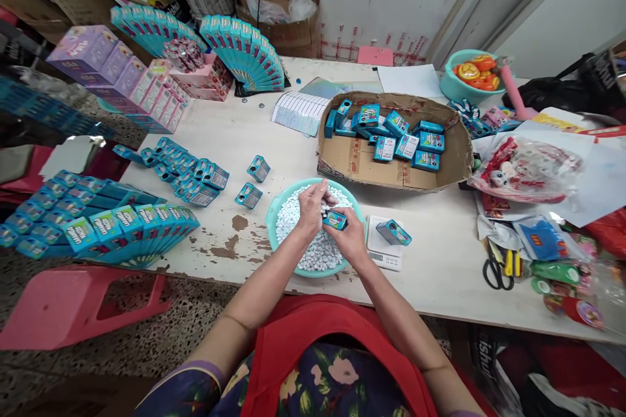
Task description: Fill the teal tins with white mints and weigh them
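Note:
Over a teal bowl [274, 208] full of small white candies [317, 254], my right hand [349, 234] grips a small blue box [335, 220]. My left hand [313, 205] is pinched just above the box's open end, its fingers closed on what seem to be a few white candies. Both hands hover over the middle of the bowl. Just right of the bowl, another small blue box [394, 232] sits on a little white scale [386, 254].
A cardboard tray [352, 163] with several blue boxes lies beyond the bowl. Two loose blue boxes [253, 182] and rows of filled ones [190, 172] lie left. Flat blue cartons [112, 225] fan out at the table's left edge. Scissors [496, 270] and bags clutter the right side.

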